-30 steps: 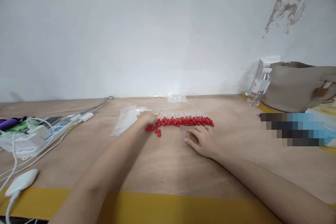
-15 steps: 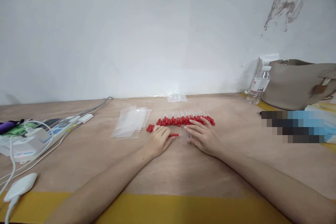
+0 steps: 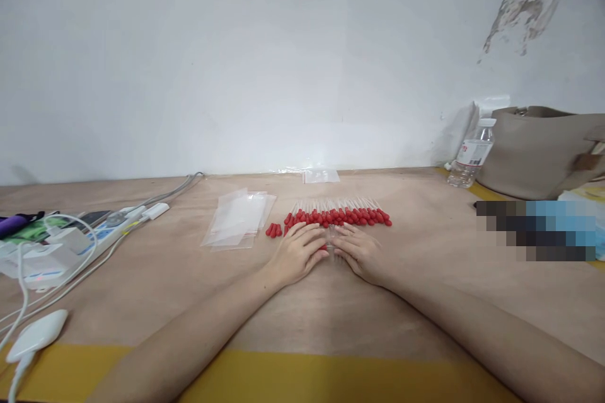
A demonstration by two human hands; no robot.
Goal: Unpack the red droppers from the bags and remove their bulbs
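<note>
Both hands, left hand and right hand, lie spread flat, fingertips meeting over clear glass tubes (mostly hidden) just near of the row of red-bulbed glass droppers.

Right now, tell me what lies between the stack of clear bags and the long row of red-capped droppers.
In the head view, a few loose red caps lie on the table between the clear bags and the dropper row.

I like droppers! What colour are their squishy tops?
Red, on the droppers in the head view.
</note>
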